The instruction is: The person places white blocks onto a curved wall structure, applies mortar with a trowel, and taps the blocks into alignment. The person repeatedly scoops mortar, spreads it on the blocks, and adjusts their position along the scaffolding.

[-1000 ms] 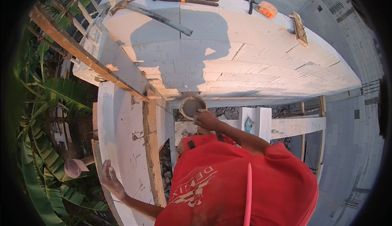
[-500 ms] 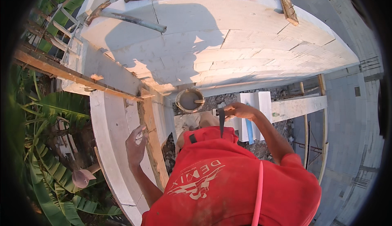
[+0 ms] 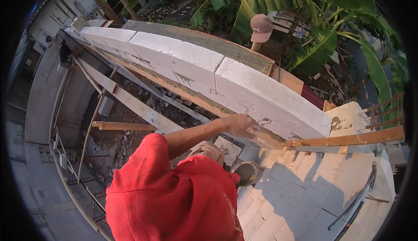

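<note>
Block wall [image 3: 198, 73], running from upper left to centre right; its curve probably comes from the lens. Compared with half a second earlier, the view has swung to the person's left, and the left hand [image 3: 241, 125] has shifted from over the wall to near its inner face, apparently bringing work to that side. Its fingers are bent downward; whether they hold anything or touch the wall cannot be told. The right hand, earlier near the waist, is out of view. Blocks: pale, matte, finely grainy, square-edged, with narrow joints and grey smears on the side. Bucket [image 3: 246, 173]: round, its inside grey. Wooden beam [image 3: 348, 140]: straight, brown, beside the wall's right-hand end. Cap [image 3: 261, 27]: rounded, dusty pink, beyond the wall. Leaves [image 3: 272, 4]: broad, ribbed, split along the margins.
</note>
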A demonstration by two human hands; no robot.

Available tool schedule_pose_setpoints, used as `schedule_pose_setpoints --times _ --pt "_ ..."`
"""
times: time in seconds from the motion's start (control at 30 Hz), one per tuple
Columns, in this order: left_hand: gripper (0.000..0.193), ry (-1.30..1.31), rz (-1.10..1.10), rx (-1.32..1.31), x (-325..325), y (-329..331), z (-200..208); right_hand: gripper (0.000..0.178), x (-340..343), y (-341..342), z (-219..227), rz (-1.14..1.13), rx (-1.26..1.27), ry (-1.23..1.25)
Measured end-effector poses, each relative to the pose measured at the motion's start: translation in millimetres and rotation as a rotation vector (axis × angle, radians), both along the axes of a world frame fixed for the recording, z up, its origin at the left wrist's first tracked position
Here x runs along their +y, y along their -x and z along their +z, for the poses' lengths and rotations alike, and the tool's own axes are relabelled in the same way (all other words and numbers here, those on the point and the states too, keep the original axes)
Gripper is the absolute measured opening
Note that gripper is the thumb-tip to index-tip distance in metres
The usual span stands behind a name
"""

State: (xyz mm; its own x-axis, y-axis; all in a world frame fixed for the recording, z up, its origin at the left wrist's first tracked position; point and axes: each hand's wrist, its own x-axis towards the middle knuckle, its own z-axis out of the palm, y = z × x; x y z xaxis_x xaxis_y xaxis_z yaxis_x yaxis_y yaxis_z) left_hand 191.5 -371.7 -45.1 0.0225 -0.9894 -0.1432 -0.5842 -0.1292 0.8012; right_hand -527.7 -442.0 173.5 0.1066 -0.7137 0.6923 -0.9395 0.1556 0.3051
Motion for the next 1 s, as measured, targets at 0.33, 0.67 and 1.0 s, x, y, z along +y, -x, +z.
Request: schedule_pose_setpoints --times 0.33,0.67,1.0 --pt "0.044 -0.29 0.551 0.066 194 19 -89 0.065 -127 -193 -196 0.487 -0.862 -0.467" --pt "0.068 0.027 0.733 1.585 129 138 -41 0.06 47 -426 -205 1.049 -1.52 -1.585" --pt "0.052 0.885 1.047 2.133 282 32 -94 0.057 77 -627 -151 1.615 -0.531 -1.348"
